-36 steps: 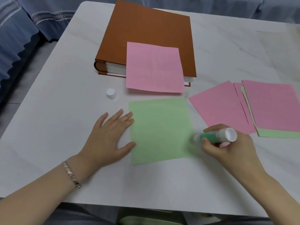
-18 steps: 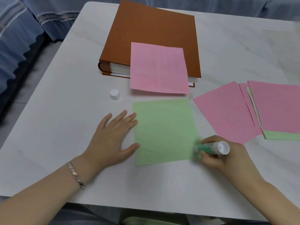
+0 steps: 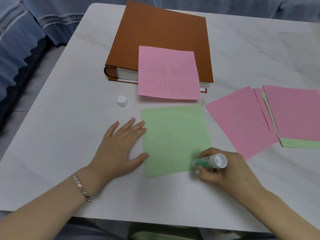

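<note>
Fingers of the right hand (image 3: 225, 170) curl round a glue stick (image 3: 209, 162), its tip down on the lower right corner of the green sheet (image 3: 174, 139); the left hand (image 3: 119, 149) lies flat, fingers straight, pressing the sheet's left edge to the table (image 3: 69, 118). Gluing the sheet's margin looks to be the step in hand. Next the stick should run along the bottom edge, lightly, while the left hand holds firm. Beyond, the white cap (image 3: 122, 101) stands near a binder (image 3: 161, 37) bearing a pink sheet (image 3: 168, 73)

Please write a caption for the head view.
Left hand touches green sheet; right hand holds glue stick at its corner.
</note>
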Tool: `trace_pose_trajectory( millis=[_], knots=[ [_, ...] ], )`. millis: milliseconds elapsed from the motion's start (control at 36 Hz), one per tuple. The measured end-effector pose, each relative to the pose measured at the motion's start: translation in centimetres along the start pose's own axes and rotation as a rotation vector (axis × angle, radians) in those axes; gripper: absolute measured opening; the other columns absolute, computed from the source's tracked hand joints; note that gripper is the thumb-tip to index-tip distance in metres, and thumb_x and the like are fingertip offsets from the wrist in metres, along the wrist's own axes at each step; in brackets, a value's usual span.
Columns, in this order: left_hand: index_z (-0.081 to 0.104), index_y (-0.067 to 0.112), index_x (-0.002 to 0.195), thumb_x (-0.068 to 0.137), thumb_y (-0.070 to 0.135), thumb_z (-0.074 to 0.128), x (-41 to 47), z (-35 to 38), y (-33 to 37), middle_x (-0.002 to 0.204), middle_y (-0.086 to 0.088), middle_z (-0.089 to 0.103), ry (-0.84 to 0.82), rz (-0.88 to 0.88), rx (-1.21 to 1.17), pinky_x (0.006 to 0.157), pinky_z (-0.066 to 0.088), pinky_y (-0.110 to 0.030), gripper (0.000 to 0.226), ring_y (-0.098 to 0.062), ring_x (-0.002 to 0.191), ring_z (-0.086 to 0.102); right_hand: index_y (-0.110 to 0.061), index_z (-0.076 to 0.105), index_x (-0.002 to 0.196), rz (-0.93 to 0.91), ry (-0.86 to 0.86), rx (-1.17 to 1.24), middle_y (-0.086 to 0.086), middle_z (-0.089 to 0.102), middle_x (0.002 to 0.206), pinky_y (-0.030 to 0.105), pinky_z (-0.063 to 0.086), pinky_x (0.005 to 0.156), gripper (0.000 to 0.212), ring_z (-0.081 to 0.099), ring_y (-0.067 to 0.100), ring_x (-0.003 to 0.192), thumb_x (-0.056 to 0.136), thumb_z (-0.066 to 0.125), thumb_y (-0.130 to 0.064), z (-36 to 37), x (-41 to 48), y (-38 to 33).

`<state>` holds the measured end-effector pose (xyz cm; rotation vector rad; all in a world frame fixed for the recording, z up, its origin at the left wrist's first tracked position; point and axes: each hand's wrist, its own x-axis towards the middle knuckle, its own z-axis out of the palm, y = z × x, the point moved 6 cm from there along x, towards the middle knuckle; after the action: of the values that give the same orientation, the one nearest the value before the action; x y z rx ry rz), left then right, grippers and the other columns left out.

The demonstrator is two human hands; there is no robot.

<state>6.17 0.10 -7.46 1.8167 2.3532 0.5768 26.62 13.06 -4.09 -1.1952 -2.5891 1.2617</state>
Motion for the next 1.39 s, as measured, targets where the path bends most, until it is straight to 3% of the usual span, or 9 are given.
trace_pose_trajectory(
  millis=[139, 306, 444, 611, 722, 917, 1083, 1250, 1389],
  knots=[
    [0.05, 0.018, 0.128, 0.079, 0.053, 0.047, -0.1, 0.1, -0.1, 0.141, 0.004, 0.047, -0.007, -0.009, 0.002, 0.112, 0.014, -0.038, 0.06, -0.012, 0.135, 0.03, -0.037, 0.062, 0.069, 0.037, 0.048, -0.007, -0.017, 0.064, 0.066, 0.027, 0.045, 0.056, 0.025, 0.057, 0.01, 0.062, 0.064, 0.075, -0.015, -1.1, -0.4, 1.1],
    [0.051, 0.018, 0.128, 0.08, 0.055, 0.046, -0.1, 0.1, -0.1, 0.141, 0.005, 0.046, -0.008, -0.009, 0.001, 0.112, 0.013, -0.038, 0.061, -0.011, 0.136, 0.029, -0.031, 0.064, 0.067, 0.058, 0.126, 0.008, -0.012, 0.061, 0.056, 0.015, 0.039, 0.053, 0.027, 0.053, 0.006, 0.055, 0.065, 0.076, -0.007, -3.5, -1.0, 2.3],
    [0.053, 0.02, 0.127, 0.075, 0.054, 0.052, 0.1, -0.2, -0.5, 0.138, 0.013, 0.045, 0.021, -0.05, -0.119, 0.113, 0.011, -0.032, 0.062, -0.003, 0.135, 0.028, -0.028, 0.062, 0.071, 0.066, 0.37, 0.173, -0.015, 0.066, 0.066, 0.005, 0.04, 0.051, 0.022, 0.06, 0.0, 0.06, 0.075, 0.07, -0.008, -5.9, -0.1, 2.4],
    [0.03, 0.04, 0.134, 0.066, 0.051, 0.058, 0.6, -1.3, -0.8, 0.137, 0.034, 0.028, -0.063, -0.221, -0.391, 0.111, 0.014, -0.017, 0.075, 0.017, 0.127, 0.024, -0.03, 0.061, 0.086, -0.004, 0.37, 0.384, 0.005, 0.069, 0.081, 0.038, 0.052, 0.069, 0.016, 0.067, 0.03, 0.076, 0.083, 0.067, -0.015, -3.5, 2.9, -0.1],
    [0.034, 0.046, 0.123, 0.076, 0.006, 0.073, 0.9, -2.1, -0.8, 0.121, 0.027, 0.043, 0.0, -0.403, -0.58, 0.082, 0.035, -0.001, 0.073, 0.02, 0.104, 0.043, -0.026, 0.062, 0.088, 0.056, 0.355, 0.489, 0.009, 0.068, 0.084, 0.046, 0.054, 0.077, 0.014, 0.066, 0.034, 0.081, 0.084, 0.063, -0.013, -2.0, 3.9, -0.1],
    [0.052, 0.02, 0.114, 0.084, 0.004, 0.066, 0.7, -1.8, -1.3, 0.113, 0.003, 0.058, 0.144, -0.86, -0.959, 0.087, 0.051, -0.032, 0.037, -0.011, 0.082, 0.063, -0.026, 0.063, 0.087, 0.106, 0.345, 0.507, 0.008, 0.069, 0.079, 0.047, 0.052, 0.079, 0.011, 0.065, 0.032, 0.081, 0.085, 0.061, -0.015, -1.4, 3.6, 1.0],
    [0.053, 0.007, 0.12, 0.083, 0.001, 0.065, 1.1, -0.8, -1.3, 0.101, 0.0, 0.059, 0.184, -1.012, -1.052, 0.072, 0.052, -0.026, 0.039, -0.014, 0.07, 0.059, -0.026, 0.064, 0.088, 0.1, 0.347, 0.502, 0.005, 0.069, 0.078, 0.052, 0.053, 0.081, 0.012, 0.066, 0.03, 0.08, 0.085, 0.061, -0.015, -1.5, 3.5, 1.3],
    [0.068, 0.003, 0.091, 0.085, 0.008, 0.064, 2.0, -0.8, -0.5, 0.085, -0.005, 0.07, 0.086, -0.953, -1.001, 0.07, 0.048, -0.023, 0.009, -0.014, 0.065, 0.061, -0.027, 0.061, 0.09, 0.077, 0.334, 0.485, 0.004, 0.069, 0.087, 0.03, 0.051, 0.069, 0.012, 0.067, 0.025, 0.083, 0.084, 0.063, -0.017, -1.2, 3.5, 1.4],
    [0.067, 0.018, 0.07, 0.083, 0.004, 0.064, 2.1, -1.9, 0.0, 0.061, 0.012, 0.066, 0.157, -0.825, -0.829, 0.054, 0.042, -0.008, 0.018, -0.004, 0.061, 0.059, -0.029, 0.061, 0.09, 0.089, 0.336, 0.493, 0.005, 0.069, 0.085, 0.038, 0.053, 0.075, 0.014, 0.067, 0.027, 0.082, 0.083, 0.064, -0.018, -1.2, 3.5, 1.4]
  ],
)
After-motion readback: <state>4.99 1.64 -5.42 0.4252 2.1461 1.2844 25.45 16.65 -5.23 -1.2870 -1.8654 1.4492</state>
